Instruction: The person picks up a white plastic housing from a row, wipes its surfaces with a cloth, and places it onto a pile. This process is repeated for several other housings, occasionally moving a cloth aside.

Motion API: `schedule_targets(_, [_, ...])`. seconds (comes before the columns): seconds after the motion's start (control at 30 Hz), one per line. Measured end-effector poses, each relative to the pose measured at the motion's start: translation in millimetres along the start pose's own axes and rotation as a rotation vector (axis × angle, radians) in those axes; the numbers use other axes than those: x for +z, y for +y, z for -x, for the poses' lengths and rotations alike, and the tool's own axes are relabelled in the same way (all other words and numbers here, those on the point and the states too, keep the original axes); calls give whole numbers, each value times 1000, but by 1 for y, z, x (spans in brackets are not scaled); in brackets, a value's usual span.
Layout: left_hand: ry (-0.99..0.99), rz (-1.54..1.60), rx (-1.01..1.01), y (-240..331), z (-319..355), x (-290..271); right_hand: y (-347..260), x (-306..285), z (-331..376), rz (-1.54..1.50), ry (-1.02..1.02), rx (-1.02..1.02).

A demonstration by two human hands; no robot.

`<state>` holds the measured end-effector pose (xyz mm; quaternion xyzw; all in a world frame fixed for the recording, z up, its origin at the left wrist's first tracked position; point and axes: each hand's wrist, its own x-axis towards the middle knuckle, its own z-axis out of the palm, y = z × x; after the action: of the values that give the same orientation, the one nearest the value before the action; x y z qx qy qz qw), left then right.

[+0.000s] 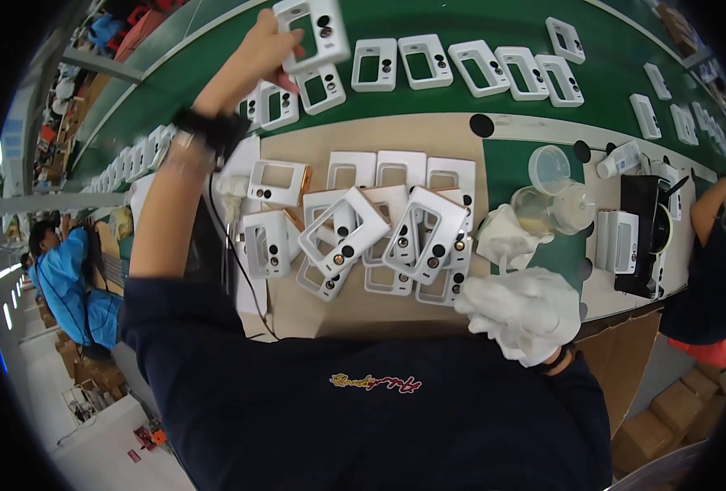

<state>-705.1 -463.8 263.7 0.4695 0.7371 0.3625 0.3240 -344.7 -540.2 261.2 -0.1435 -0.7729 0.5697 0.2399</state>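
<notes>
High and to the left, your left hand is clamped on a white plastic rectangular frame, which has a wide window and dark round circles along one side. Your fingers grip its left border, leaving the side with the circles uncovered and turned to the right; the slim border and open window probably make it easy to hold one-handed. Below that hand and away to its right, matching white frames in a loose row sit on the dark green surface, mostly with their circles to the right, as though set to one pattern.

Nearer to you, below and right of your left hand, a heap of white frames, some with copper-coloured edges, covers part of the beige counter. The upper ones sit askew, seemingly because they rest on others.

Down at the right, your right hand is nearly all hidden by a bunched white cloth, so whether its fingers are apart or together I cannot tell. Just above it lies a crumpled white cloth, beside a translucent plastic container. Farther right of that hand, white frames stand beside a black box, which perhaps steadies them.
</notes>
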Motion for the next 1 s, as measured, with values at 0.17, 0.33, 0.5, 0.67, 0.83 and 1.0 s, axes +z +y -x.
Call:
schedule_targets(0.17, [20,-57,-233,-80,-130,-6,-1,-4,6,302,240,-158])
schedule_targets(0.33, [14,-250,-299,-96,-141,14,4,-14,6,495,367,-100])
schedule_targets(0.5, [101,-922,279,-82,-84,13,7,-12,3,478,369,-33])
schedule_targets(0.67, [30,-1096,128,-92,-48,49,2,-1,-8,319,270,-81])
schedule_targets(0.83, [264,-863,131,-106,-53,62,-9,10,-1,301,236,-124])
schedule_targets(1.0, [470,-1011,128,-105,-58,53,-20,28,5,270,321,123])
